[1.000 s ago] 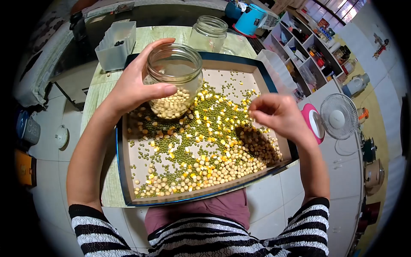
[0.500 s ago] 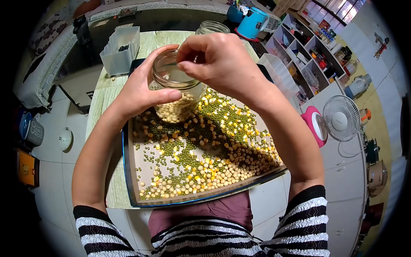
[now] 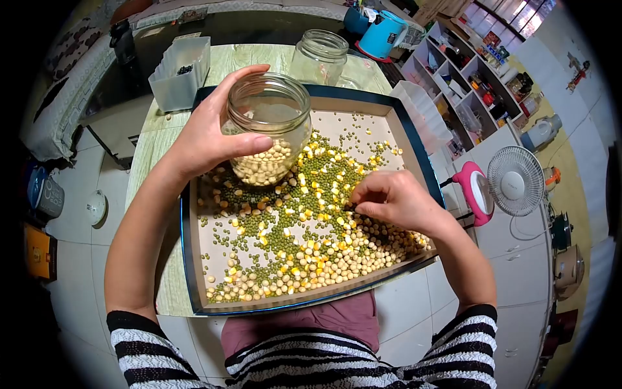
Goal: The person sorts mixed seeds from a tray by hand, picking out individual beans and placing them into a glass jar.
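Observation:
My left hand is wrapped round a clear glass jar, thumb across its front. The jar is open-topped and partly filled with pale soybeans. It is at the back left of a shallow cardboard box with dark blue edges. Inside the box, green mung beans, yellow-and-white corn kernels and loose soybeans lie mixed, soybeans thickest towards the front right. Low over the right part of this spread, my right hand has its fingertips pinched together at the beans. Whatever lies between them is hidden.
Behind the box stands a second glass jar. A translucent bin with dark beans is at the back left, another translucent container at the right. A blue kettle, pink mirror and white fan are farther off.
My right hand has moved from the jar's mouth down and right to the beans in the box. My left hand keeps its hold on the jar.

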